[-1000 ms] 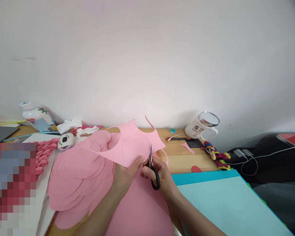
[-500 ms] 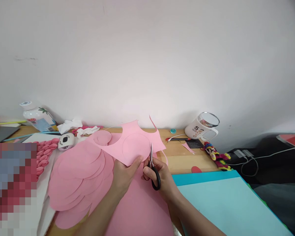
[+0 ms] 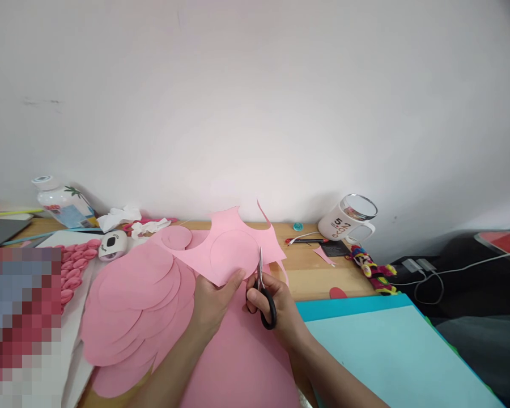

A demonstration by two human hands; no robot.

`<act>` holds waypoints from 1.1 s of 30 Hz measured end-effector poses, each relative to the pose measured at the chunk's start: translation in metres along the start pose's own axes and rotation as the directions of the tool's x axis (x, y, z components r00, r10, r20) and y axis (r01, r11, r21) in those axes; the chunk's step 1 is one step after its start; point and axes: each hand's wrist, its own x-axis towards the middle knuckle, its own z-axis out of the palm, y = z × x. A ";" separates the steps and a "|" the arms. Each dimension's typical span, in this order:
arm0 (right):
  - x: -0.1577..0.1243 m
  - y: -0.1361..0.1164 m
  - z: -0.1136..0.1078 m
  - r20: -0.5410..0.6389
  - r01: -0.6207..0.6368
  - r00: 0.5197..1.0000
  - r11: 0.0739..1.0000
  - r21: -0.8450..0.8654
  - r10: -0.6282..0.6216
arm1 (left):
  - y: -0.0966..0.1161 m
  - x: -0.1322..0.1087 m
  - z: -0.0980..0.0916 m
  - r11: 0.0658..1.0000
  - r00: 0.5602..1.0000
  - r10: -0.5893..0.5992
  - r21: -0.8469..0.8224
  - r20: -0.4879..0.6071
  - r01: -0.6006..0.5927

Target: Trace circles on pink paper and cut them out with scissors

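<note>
My left hand (image 3: 215, 303) pinches the near edge of a pink paper sheet (image 3: 233, 249) that has a circle drawn on it and curved cut-outs along its far edge. My right hand (image 3: 280, 309) grips black-handled scissors (image 3: 264, 292), whose blades point up into the sheet's right side along the drawn circle. The sheet is lifted slightly above the wooden table (image 3: 314, 272). Beneath my hands lies a larger pink sheet (image 3: 242, 362).
Several cut pink circles (image 3: 131, 300) overlap at the left. A paper punch (image 3: 113, 242), small pink petals (image 3: 74, 266) and a bottle (image 3: 63, 205) are farther left. A white mug (image 3: 344, 222) stands at the back right. Teal paper (image 3: 386, 351) lies at right, cables (image 3: 429, 272) beyond it.
The sheet has turned slightly in my left hand, shifting to the right. The scissors stay in about the same spot along the circle's right edge.
</note>
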 end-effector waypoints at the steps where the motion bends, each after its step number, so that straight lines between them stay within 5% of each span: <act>1: 0.001 0.001 -0.001 -0.006 -0.004 1.000 1.000 0.002 0.004 | 0.000 0.000 0.000 1.000 1.000 0.012 -0.006 0.013 -0.011; 33: 0.002 -0.001 -0.002 -0.009 0.007 1.000 1.000 0.030 -0.007 | 0.004 0.000 0.000 0.998 0.998 -0.004 -0.058 0.062 0.008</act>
